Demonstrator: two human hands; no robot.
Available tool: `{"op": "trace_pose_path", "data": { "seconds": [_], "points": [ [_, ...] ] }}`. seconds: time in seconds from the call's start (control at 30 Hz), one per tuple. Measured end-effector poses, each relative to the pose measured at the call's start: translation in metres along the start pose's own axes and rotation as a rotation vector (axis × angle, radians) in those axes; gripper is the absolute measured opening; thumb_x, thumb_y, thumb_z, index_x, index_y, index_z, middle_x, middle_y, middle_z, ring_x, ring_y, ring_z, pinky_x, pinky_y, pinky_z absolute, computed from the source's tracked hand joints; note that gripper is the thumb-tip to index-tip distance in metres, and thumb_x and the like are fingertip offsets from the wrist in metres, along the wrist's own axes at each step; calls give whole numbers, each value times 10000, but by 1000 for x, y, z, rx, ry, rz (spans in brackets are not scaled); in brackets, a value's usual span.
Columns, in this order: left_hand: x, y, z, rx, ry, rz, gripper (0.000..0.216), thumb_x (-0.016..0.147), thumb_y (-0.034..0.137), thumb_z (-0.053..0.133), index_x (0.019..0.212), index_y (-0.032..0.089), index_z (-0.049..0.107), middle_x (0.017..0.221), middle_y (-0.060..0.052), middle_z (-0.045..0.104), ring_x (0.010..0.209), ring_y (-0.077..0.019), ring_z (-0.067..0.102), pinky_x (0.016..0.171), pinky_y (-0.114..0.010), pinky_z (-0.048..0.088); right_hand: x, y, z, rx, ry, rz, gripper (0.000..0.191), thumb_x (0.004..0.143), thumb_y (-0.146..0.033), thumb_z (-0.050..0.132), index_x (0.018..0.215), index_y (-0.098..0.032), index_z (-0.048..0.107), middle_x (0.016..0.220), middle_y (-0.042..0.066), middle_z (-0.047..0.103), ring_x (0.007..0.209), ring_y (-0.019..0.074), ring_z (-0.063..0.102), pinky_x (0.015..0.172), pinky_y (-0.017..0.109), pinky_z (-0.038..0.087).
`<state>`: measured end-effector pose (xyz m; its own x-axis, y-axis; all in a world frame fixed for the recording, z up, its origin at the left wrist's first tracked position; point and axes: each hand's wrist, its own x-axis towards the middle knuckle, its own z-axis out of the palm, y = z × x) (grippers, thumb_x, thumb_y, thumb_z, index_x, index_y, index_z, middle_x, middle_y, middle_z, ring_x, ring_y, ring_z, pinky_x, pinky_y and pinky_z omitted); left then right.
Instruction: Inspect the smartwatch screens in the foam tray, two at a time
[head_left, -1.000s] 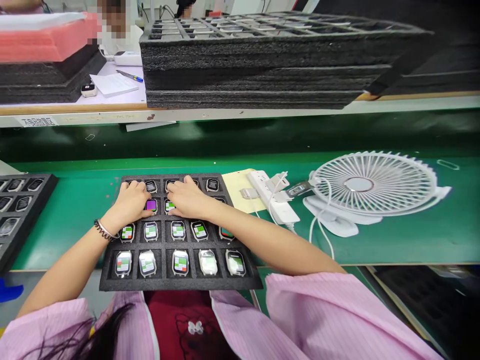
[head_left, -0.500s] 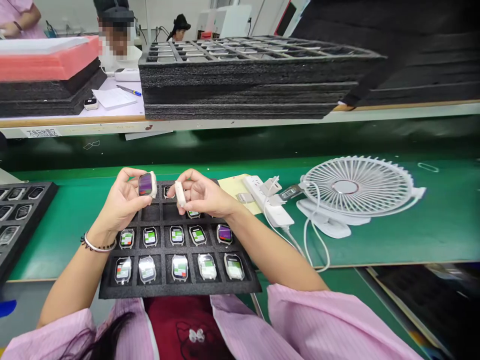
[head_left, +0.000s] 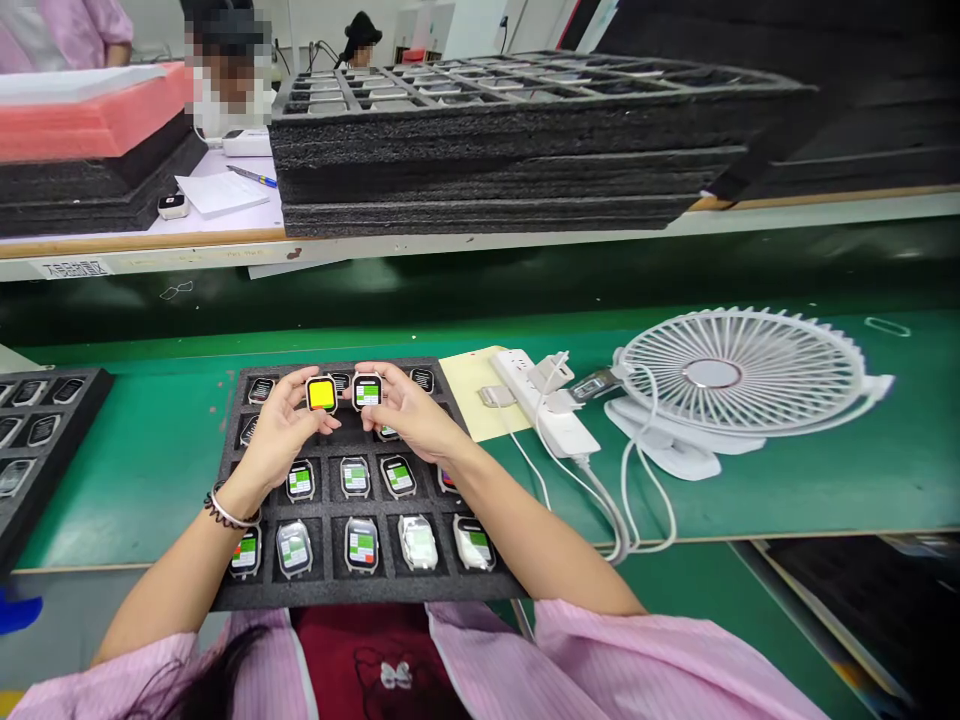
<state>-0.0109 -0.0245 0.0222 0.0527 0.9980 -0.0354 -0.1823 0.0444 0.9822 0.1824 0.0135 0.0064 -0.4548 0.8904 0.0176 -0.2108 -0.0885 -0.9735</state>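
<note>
My left hand (head_left: 281,425) is closed around a strapless smartwatch with a yellow screen (head_left: 322,395), held upright with its face toward me. Beside it, my right hand (head_left: 409,410) grips a second smartwatch, whose screen shows white and green blocks (head_left: 367,391). Both are held just above the far rows of a black foam tray (head_left: 337,590). In the tray's compartments lie several more smartwatches, among them one with a green and white screen (head_left: 355,477). My hands and forearms hide some of the compartments.
Right of the tray are a yellow sheet (head_left: 472,420), a white power strip (head_left: 551,415) with cables, and a white fan (head_left: 742,375). Another foam tray (head_left: 56,480) sits at the left. Stacked black foam trays (head_left: 480,150) stand on the shelf ahead, with co-workers behind.
Both watches have turned to face me, and the left one's screen went from purple to yellow. My left hand has moved right, bringing the watches closer together.
</note>
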Motion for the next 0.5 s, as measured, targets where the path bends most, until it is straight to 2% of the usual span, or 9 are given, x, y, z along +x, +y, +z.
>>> {"op": "trace_pose_path", "data": {
  "seconds": [0.27,0.5],
  "points": [
    [1,-4,1,5,14,-15,571,681,201,784,1189,199,523,1102,-57,642,675,-115,677,631,-243,539,-2,2,2,-8,-30,-2,518,693,-171,668,1174,-219,481,1068,45,668,671,132,597,626,281,478],
    [2,-3,2,15,8,-38,576,660,201,796,1161,205,511,891,-4,670,627,-95,606,576,-202,469,-2,2,3,19,-49,-10,516,677,-172,665,1154,-217,473,1024,38,666,678,134,565,678,298,510]
  ]
}}
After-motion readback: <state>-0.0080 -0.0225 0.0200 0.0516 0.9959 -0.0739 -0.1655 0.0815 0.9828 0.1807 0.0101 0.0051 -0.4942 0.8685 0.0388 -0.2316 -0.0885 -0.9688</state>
